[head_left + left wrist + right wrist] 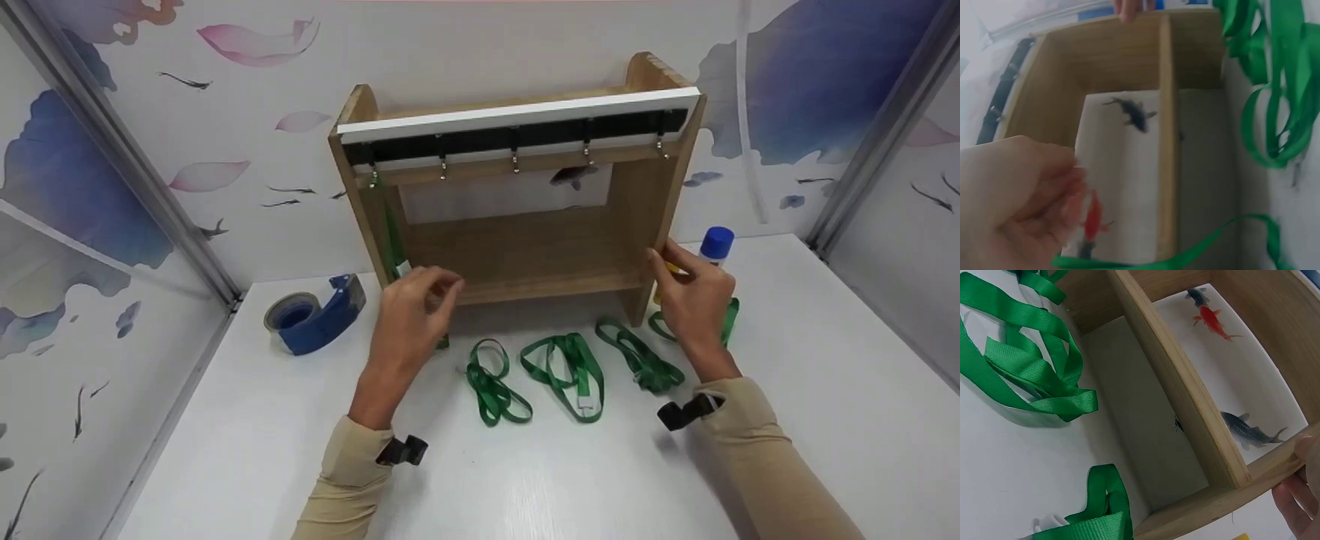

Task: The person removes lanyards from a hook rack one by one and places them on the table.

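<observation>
A wooden rack (pixel 517 289) stands upright at the back of the table, with a row of metal hooks (pixel 515 160) along its black strip. From the leftmost hook hangs a green lanyard (pixel 393 232) with a white piece on it. My left hand (pixel 409 322) is in front of this lanyard, its fingers loosely bent; nothing shows between them in the left wrist view, where the hand is blurred. With thumb and fingers on either side, my right hand (pixel 694 300) grips the front edge of the rack's right side panel.
In front of the rack lie bundled green lanyards (pixel 495 390), (pixel 570 371), (pixel 645 360), and another lanyard (pixel 729 322) is partly behind my right hand. A blue tape dispenser (pixel 322 322) sits to the left. Behind my right hand stands a blue-capped bottle (pixel 716 244).
</observation>
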Demonstrator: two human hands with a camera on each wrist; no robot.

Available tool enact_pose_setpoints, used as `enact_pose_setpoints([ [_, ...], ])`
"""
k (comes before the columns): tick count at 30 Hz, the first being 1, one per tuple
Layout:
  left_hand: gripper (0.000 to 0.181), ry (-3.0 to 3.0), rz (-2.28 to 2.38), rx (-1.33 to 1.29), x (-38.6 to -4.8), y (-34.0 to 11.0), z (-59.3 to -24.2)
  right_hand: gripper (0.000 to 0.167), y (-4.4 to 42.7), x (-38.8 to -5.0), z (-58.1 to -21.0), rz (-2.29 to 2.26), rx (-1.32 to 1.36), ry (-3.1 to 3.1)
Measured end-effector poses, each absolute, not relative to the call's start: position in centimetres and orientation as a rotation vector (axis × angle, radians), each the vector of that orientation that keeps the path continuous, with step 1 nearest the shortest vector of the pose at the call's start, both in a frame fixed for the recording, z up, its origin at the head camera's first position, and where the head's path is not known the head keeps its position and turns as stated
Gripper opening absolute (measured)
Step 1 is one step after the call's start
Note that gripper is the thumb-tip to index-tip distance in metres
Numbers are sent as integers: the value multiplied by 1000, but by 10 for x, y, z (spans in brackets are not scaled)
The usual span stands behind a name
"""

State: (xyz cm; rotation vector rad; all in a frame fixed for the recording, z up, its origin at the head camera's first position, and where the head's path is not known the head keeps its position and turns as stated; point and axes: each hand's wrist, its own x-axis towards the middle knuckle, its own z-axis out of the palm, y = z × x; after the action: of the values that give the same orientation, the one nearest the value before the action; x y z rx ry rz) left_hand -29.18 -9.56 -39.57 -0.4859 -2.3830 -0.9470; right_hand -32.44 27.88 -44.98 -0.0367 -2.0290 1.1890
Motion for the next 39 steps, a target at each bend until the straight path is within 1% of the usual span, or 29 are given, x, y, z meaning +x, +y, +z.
enact_pose_setpoints([
  [5,18,-2076,-960,-343,-295,-117,-384,39,278,-323,-449,1189,-36,-2017],
  [9,31,-1972,-1019,-224,-300,-131,-384,39,277,-324,-449,1190,-33,-2014],
  [14,49,-1994,-1068,-154,-308,-134,-392,39,278,-324,-451,1184,-33,-2018],
  [18,53,-2047,-1050,-137,-312,-129,-399,40,279,-325,-451,1174,-40,-2024],
  [22,50,-2087,-1019,-145,-314,-123,-404,42,279,-326,-452,1170,-41,-2025],
  [27,39,-2106,-1003,-154,-313,-121,-405,43,279,-325,-452,1176,-44,-2022],
  [33,26,-2113,-995,-164,-312,-126,-405,41,277,-325,-451,1185,-53,-2021],
  [39,20,-2029,-992,-213,-313,-135,-401,39,277,-324,-450,1194,-54,-2008],
])
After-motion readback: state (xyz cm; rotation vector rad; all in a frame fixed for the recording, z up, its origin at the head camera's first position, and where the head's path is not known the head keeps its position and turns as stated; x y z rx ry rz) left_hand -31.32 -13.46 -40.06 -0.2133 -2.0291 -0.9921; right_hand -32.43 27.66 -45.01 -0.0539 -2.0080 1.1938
